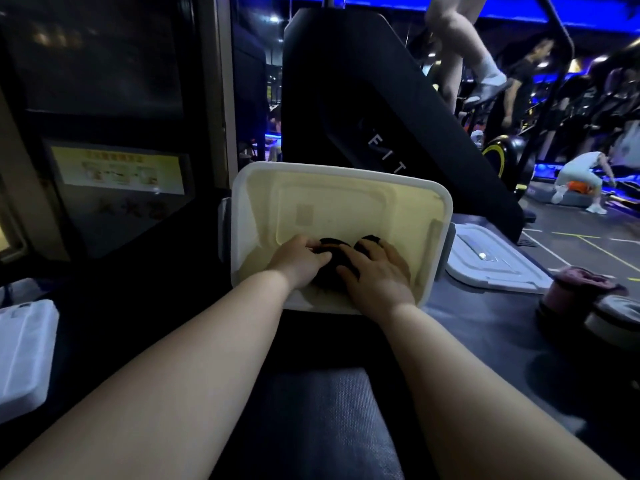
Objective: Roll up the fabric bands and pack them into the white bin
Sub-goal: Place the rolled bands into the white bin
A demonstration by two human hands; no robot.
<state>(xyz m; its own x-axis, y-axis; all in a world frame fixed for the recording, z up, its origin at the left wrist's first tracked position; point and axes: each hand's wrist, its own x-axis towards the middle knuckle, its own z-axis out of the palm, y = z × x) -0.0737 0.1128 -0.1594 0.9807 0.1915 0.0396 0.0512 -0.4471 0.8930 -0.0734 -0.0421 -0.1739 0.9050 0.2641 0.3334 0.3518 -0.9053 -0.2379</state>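
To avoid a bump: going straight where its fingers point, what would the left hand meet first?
Probably the dark rolled band, which the left hand seems to grip inside the white bin.

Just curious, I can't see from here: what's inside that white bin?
Inside the white bin: dark fabric rolls near its front wall, gripped by the left hand and right hand. The hands cover most of them, hiding how many.

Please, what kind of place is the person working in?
Most likely a gym: a big black exercise machine stands behind the white bin, someone's legs step on equipment, and another person crouches on the floor at right.
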